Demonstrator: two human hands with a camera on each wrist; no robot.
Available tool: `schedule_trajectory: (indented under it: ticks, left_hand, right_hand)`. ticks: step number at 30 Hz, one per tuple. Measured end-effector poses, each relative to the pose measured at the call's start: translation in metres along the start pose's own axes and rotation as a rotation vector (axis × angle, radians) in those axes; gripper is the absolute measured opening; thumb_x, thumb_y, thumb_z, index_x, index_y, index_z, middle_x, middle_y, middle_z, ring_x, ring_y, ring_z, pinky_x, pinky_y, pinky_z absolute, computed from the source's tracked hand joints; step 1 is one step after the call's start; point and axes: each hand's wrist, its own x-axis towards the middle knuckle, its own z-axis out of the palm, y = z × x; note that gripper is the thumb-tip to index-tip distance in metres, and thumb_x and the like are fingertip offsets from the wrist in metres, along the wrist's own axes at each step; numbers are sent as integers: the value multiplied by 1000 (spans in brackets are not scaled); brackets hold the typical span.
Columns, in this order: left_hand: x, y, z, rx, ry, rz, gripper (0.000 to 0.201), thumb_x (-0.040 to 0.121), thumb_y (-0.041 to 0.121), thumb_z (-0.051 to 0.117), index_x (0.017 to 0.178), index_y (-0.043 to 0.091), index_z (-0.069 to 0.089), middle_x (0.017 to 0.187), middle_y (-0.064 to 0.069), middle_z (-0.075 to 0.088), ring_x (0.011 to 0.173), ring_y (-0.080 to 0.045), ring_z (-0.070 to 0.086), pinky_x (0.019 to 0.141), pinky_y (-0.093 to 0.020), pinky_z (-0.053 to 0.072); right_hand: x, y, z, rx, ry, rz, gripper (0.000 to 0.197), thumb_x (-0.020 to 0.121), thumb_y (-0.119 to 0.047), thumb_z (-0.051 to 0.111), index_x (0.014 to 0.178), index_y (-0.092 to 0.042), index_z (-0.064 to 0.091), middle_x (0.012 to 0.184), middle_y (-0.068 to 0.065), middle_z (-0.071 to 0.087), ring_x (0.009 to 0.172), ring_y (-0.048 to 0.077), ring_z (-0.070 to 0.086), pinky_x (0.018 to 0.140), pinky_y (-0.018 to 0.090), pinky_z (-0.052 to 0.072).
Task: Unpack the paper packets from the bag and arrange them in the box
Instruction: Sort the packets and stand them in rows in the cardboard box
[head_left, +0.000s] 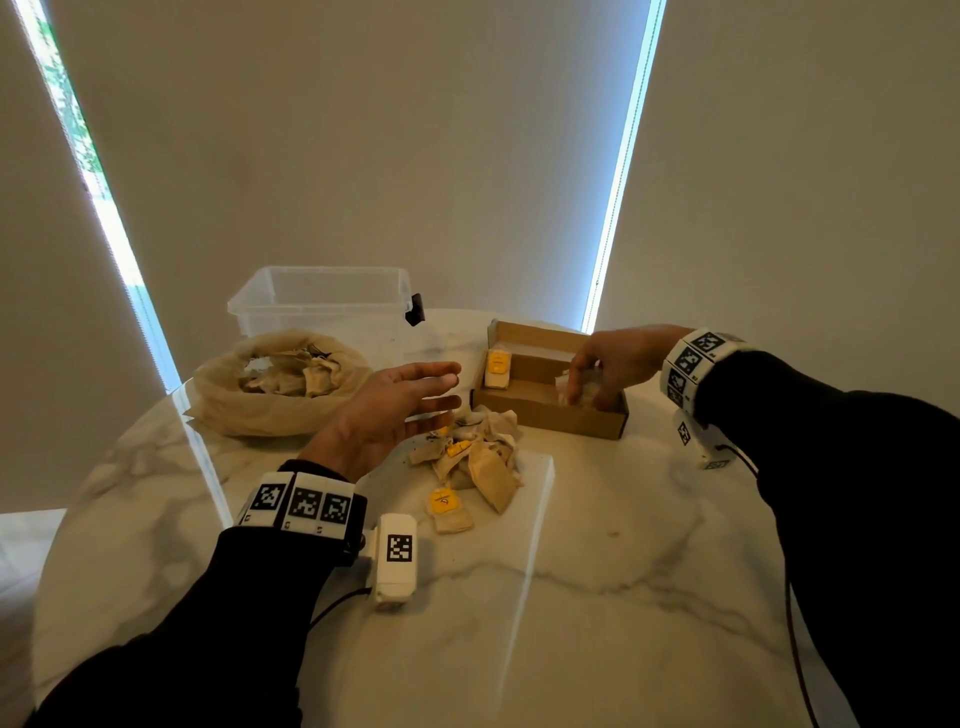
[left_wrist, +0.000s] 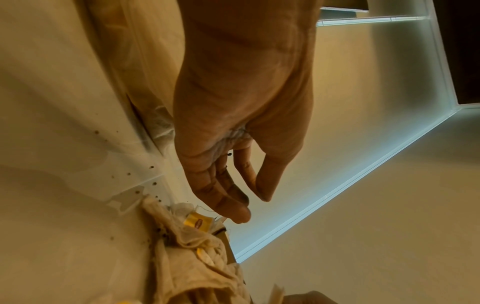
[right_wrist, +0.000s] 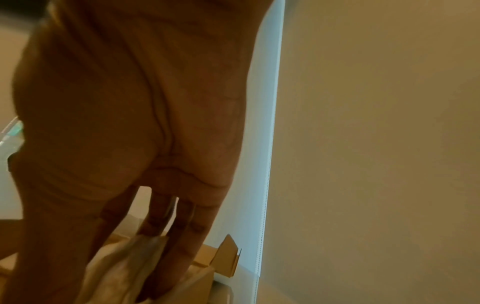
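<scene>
A brown cardboard box (head_left: 540, 415) stands open at mid-table. My right hand (head_left: 602, 371) reaches into its right end and grips a pale paper packet (head_left: 574, 389); in the right wrist view the fingers (right_wrist: 182, 236) curl round this packet (right_wrist: 124, 267). A yellow-labelled packet (head_left: 497, 369) stands at the box's left end. A heap of loose packets (head_left: 478, 457) lies in front of the box. My left hand (head_left: 410, 405) hovers empty over the heap, fingers straight; from the left wrist camera it (left_wrist: 241, 185) hangs above the packets (left_wrist: 197, 242). The beige bag (head_left: 275, 384) sits at the left with packets inside.
A clear plastic tub (head_left: 322, 301) stands behind the bag. One yellow-tagged packet (head_left: 448, 509) lies apart, nearer me. The round marble table (head_left: 597, 597) ends close behind the box, with blinds beyond.
</scene>
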Motion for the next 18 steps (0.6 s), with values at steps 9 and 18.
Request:
schedule_trajectory:
  ticks: [9,18]
  left_hand:
    - [2,1,0,-11,12,-14,22,100,17,71,121,19,79,119,-1,80,108,-21,77,91,-35,62]
    - [5,-2,-1,-10,10,-25,22,102,18,69,122,18,78,119,-1,79,108,-21,77,83,-32,61]
  right_hand:
    - [-1,-1,-9,-8,212,99,12,89,-22,86,95,-32,81,96,-14,77,98,8,70,100,37,57]
    - [6,1,13,-90,293,252,16,93,-23,80,109,-22,77,110,1,70,99,21,66,88,37,59]
